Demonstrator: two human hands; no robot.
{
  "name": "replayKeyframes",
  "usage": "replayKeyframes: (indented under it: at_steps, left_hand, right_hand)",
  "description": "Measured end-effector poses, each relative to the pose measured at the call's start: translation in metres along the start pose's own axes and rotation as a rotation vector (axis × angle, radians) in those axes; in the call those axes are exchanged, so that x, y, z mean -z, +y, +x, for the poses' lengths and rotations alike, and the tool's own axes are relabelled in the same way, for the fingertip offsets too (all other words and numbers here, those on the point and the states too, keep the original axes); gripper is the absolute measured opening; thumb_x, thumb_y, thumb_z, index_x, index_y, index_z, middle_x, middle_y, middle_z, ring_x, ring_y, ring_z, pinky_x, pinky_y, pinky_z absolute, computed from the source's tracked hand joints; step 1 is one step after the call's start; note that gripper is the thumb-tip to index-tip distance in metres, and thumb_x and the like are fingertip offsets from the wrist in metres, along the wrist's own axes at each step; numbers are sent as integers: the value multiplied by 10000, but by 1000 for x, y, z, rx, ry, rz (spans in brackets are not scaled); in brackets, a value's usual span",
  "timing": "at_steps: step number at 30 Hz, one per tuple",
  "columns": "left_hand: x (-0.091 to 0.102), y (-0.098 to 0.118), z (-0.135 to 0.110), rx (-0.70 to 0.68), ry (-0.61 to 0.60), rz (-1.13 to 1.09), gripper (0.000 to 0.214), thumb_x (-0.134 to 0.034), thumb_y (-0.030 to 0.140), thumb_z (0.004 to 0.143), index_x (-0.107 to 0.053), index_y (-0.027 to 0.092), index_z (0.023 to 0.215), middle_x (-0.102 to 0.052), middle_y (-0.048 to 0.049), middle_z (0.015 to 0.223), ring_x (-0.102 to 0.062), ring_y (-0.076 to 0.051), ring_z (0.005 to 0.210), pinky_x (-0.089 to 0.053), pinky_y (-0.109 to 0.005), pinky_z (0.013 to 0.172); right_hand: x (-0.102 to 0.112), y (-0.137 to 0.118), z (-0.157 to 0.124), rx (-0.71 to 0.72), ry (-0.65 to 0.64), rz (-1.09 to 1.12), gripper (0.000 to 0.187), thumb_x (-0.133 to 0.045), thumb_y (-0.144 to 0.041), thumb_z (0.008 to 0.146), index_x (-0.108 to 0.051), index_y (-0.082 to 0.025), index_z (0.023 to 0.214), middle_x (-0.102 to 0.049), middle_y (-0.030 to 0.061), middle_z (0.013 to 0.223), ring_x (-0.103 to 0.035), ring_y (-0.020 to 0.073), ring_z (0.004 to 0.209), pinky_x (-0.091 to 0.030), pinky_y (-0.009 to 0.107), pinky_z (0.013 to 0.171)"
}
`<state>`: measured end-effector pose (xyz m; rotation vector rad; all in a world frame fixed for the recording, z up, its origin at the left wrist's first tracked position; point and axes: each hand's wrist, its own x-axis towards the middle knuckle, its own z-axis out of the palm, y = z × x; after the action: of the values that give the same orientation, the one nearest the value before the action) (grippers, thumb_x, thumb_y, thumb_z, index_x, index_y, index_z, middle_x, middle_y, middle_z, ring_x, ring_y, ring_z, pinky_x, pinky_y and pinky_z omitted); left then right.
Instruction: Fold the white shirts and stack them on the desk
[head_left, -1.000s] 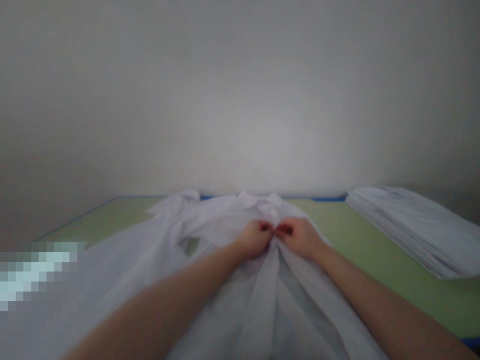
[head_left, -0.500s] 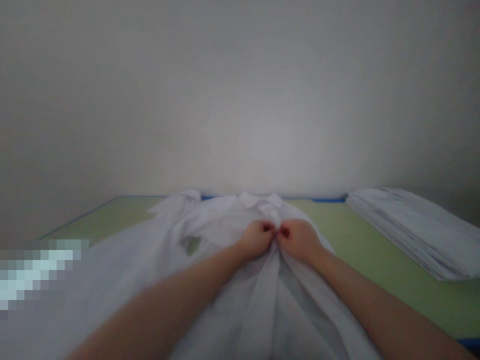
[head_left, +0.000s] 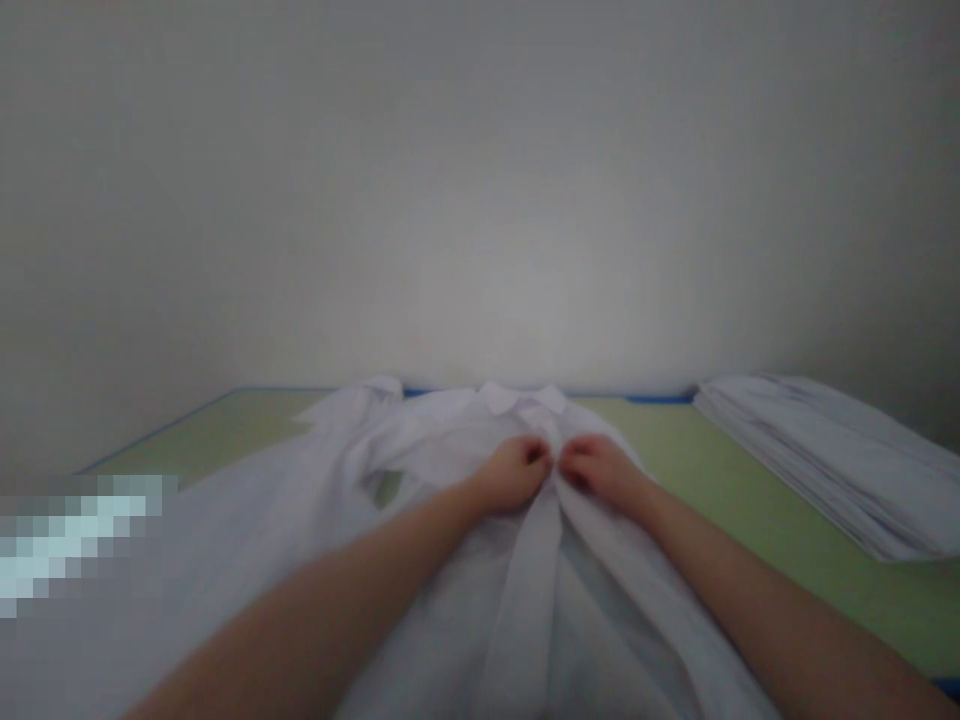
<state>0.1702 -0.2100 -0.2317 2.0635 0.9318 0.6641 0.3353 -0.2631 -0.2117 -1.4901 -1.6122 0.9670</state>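
Observation:
A white collared shirt (head_left: pixel 442 440) lies spread on the green table (head_left: pixel 697 470), its collar toward the far wall. My left hand (head_left: pixel 514 470) and my right hand (head_left: pixel 600 470) sit side by side on the shirt's front just below the collar. Both are closed, each pinching the fabric along the front opening, fingertips almost touching. A long fold of cloth runs from between the hands toward me.
A stack of folded white garments (head_left: pixel 817 450) lies at the right of the table. A plain pale wall stands just behind the table's blue far edge (head_left: pixel 652 398). A blurred, pixelated patch (head_left: pixel 75 540) covers the lower left.
Both hands have crept a little farther up the shirt front toward the collar, still pinching the fabric. The shirt has barely shifted.

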Motion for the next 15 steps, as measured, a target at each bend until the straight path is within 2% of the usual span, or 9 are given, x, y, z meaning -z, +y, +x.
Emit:
replayKeyframes:
  at_steps: [3, 5, 8, 10, 12, 15]
  left_hand:
    - [-1, -1, 2, 61, 11, -2, 227, -462, 334, 810, -579, 149, 746, -587, -25, 665, -522, -125, 617, -363, -208, 535]
    - [-2, -4, 4, 135, 25, -34, 233, -454, 336, 817, -572, 146, 751, -582, -24, 622, -520, -119, 565, -358, -205, 504]
    - [-2, -11, 8, 199, 53, -101, 216, -444, 314, 820, -567, 144, 767, -573, -16, 588, -517, -105, 504, -349, -194, 468]
    - [-1, -15, 13, 243, 71, -111, 210, -433, 292, 819, -572, 143, 771, -565, -12, 573, -511, -101, 467, -340, -192, 443]
    - [3, -17, 24, 293, 91, -43, 215, -429, 268, 813, -582, 137, 740, -562, -19, 551, -506, -102, 449, -343, -195, 437]
    - [18, -13, 49, 341, 140, 145, 217, -454, 232, 796, -603, 125, 680, -591, -49, 555, -533, -112, 488, -379, -204, 484]
  right_hand:
    - [4, 3, 1, 37, -76, -46, 211, -513, -322, 741, -549, -158, 613, -496, -31, 497, -410, 79, 460, -306, 204, 468]
    - [7, 5, 2, 74, -122, -158, 265, -552, -396, 733, -554, -156, 621, -493, -34, 506, -399, 78, 468, -293, 204, 468]
    - [10, 5, 1, 139, -187, -366, 253, -634, -383, 653, -546, -153, 596, -477, -47, 518, -382, 73, 492, -253, 202, 467]
    - [12, 4, 0, 168, -223, -456, 234, -627, -358, 648, -535, -153, 580, -454, -54, 514, -365, 70, 496, -229, 205, 468]
    - [15, 1, 1, 187, -236, -518, 232, -597, -350, 673, -528, -155, 569, -437, -53, 509, -352, 72, 495, -215, 214, 474]
    - [22, -6, 7, 204, -182, -645, 261, -575, -365, 705, -533, -157, 552, -441, -40, 502, -350, 79, 498, -203, 232, 487]
